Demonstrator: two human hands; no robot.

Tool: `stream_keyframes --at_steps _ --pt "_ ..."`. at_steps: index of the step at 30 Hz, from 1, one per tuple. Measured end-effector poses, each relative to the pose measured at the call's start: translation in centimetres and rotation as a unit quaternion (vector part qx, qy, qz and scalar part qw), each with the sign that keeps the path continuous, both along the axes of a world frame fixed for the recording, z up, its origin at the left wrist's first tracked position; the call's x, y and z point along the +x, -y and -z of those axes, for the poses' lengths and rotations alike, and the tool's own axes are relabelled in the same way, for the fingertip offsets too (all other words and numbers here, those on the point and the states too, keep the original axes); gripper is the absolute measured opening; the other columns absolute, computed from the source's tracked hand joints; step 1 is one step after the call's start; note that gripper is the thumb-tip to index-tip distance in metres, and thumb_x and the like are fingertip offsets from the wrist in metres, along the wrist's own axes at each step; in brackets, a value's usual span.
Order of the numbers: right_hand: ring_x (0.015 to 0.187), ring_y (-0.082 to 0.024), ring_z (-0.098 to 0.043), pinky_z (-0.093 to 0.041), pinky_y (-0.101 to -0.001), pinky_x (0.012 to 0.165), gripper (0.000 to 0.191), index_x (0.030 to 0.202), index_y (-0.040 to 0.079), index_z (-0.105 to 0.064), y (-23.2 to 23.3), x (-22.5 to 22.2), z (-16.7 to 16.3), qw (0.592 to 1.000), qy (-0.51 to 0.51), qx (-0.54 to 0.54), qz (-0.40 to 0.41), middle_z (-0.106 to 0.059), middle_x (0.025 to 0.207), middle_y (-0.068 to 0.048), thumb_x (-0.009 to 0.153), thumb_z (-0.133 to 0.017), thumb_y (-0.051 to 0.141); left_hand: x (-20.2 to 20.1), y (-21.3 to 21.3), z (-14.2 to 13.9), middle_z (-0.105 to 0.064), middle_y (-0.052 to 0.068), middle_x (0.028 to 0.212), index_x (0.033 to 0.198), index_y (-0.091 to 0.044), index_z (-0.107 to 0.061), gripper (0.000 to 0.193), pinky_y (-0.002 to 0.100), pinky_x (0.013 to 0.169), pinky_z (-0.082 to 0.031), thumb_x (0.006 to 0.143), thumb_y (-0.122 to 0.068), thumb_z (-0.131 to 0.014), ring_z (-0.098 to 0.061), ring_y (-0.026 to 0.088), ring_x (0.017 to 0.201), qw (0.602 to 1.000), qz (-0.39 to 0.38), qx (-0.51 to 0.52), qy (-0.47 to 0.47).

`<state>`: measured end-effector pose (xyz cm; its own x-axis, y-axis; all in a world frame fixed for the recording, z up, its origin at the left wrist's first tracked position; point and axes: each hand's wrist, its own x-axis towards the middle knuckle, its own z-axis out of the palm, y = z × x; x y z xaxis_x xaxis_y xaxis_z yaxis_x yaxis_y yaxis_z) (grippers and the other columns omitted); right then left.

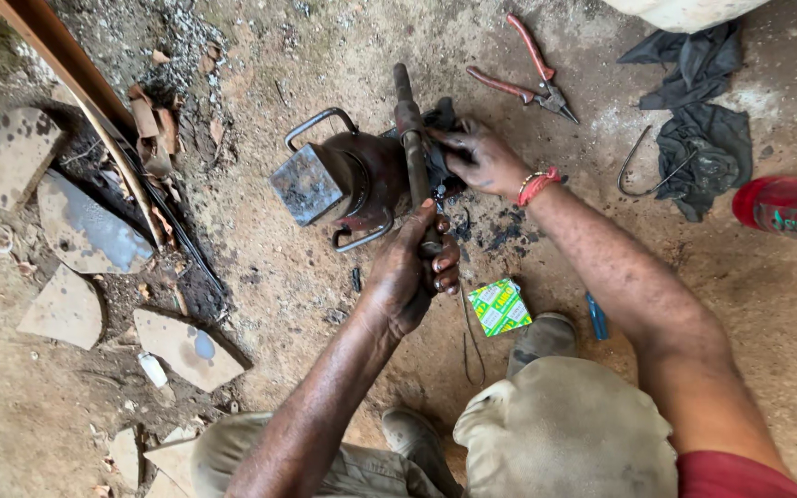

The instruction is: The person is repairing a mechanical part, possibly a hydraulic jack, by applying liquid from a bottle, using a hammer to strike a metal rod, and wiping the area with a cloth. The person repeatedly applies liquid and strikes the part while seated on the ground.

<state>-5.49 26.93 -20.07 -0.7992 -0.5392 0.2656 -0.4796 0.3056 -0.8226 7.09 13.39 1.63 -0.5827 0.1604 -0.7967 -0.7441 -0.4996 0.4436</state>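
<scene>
Clamped around the near end of the metal shaft [414, 157], my left hand [410, 272] holds it with fingers fully curled. Right hand [479, 157] presses a dark rag [440, 148] against the shaft's middle, fingers closed over both. Shaft lies across a rust-red metal housing [352, 180] with wire handles, resting on the dirt floor [306, 295] just ahead of my knees. Red-handled pliers [528, 78] lie beyond my right hand, well apart. Dark cloth heap [698, 120] sits farther right. Small green packet [499, 307] lies near my left wrist.
</scene>
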Motion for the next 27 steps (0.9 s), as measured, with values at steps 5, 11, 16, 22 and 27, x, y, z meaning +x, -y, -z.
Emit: stream_keyframes --at_steps 5,11,16,22,27 --pt "0.115 -0.038 -0.06 -0.051 -0.0467 0.098 0.046 0.13 0.009 -0.069 0.3 4.6 -1.7 0.979 -0.027 0.197 0.046 -0.062 0.125 -0.019 0.084 -0.072 0.011 0.2 -1.0 1.0 -0.045 0.001 0.062 0.097 -0.013 -0.049 0.033 0.031 0.048 -0.037 0.104 -0.045 -0.051 -0.041 0.013 0.051 1.0 -0.017 0.02 -0.007" --pt "0.103 -0.038 -0.06 -0.05 -0.0472 0.087 0.049 0.126 0.005 -0.068 0.6 7.6 -2.1 0.959 -0.04 0.279 -0.022 -0.064 0.118 -0.02 0.079 -0.071 0.014 0.4 -4.6 2.9 -0.059 0.003 0.07 0.099 -0.008 -0.053 0.037 0.031 0.048 -0.048 0.104 -0.045 -0.053 -0.055 0.014 0.053 0.996 -0.085 -0.015 0.0" --pt "0.093 -0.036 -0.061 -0.05 -0.0458 0.078 0.043 0.126 0.006 -0.069 2.8 6.4 -1.1 0.946 -0.039 0.322 -0.01 -0.065 0.109 -0.018 0.084 -0.068 0.014 0.9 -4.8 4.0 -0.057 0.003 0.067 0.101 -0.009 -0.052 0.039 0.03 0.046 -0.048 0.106 -0.048 -0.051 -0.051 0.012 0.05 0.992 -0.102 0.045 -0.054" --pt "0.08 -0.033 -0.062 -0.05 -0.0442 0.067 0.036 0.125 0.006 -0.07 4.0 5.1 -1.6 0.936 -0.042 0.349 0.004 -0.068 0.097 -0.017 0.09 -0.065 0.014 0.8 -5.1 3.9 -0.058 0.002 0.065 0.102 -0.011 -0.053 0.036 0.029 0.043 -0.047 0.105 -0.047 -0.05 -0.053 0.012 0.049 0.991 -0.108 0.044 -0.068" --pt "0.07 -0.03 -0.063 -0.049 -0.0428 0.058 0.031 0.125 0.007 -0.071 1.5 4.1 -1.1 0.942 -0.012 0.332 0.05 -0.07 0.088 -0.016 0.095 -0.062 0.014 0.3 -4.4 3.6 -0.061 0.005 0.066 0.1 -0.008 -0.056 0.038 0.031 0.044 -0.05 0.104 -0.046 -0.051 -0.055 0.013 0.048 0.993 -0.107 0.033 -0.043"
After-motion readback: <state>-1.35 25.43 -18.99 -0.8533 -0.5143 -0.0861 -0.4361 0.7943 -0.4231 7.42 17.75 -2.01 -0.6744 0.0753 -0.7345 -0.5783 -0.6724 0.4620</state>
